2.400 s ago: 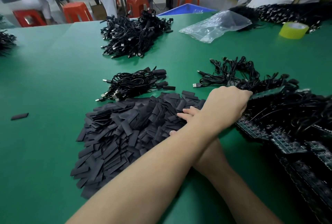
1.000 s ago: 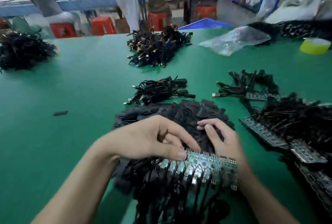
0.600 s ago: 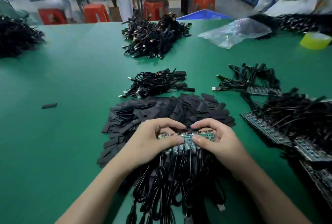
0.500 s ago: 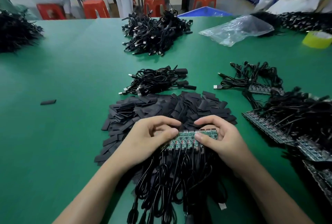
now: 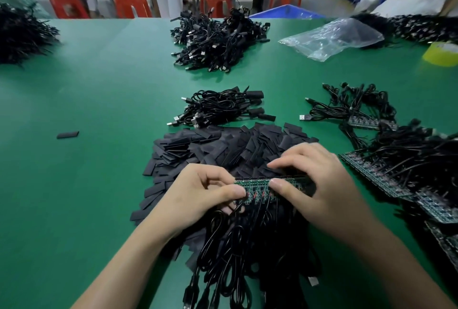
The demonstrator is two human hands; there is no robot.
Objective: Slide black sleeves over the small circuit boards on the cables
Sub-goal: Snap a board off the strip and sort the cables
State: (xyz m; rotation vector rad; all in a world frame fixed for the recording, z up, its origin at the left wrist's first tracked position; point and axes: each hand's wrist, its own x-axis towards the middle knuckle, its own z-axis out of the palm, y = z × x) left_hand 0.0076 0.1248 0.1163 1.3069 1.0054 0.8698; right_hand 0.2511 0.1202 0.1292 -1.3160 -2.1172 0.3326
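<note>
Left hand (image 5: pixel 198 192) and right hand (image 5: pixel 322 184) brought the board strip (image 5: pixel 257 184) over the sleeves (image 5: pixel 223 145).

The green worktop (image 5: pixel 99 100) carries a heap of black sleeves (image 5: pixel 223 145) under and just beyond the left hand (image 5: pixel 198 197) and right hand (image 5: pixel 319 184). Past the heap lies a small cable bundle (image 5: pixel 220 108), and farther off a larger cable heap (image 5: pixel 218 41). Right of the right hand lie board strips with cables (image 5: pixel 409 165). Far beyond them are a clear bag (image 5: pixel 332 38) and a yellow tape roll (image 5: pixel 443 54). Well left of the left hand lies one stray sleeve (image 5: pixel 67 134).
</note>
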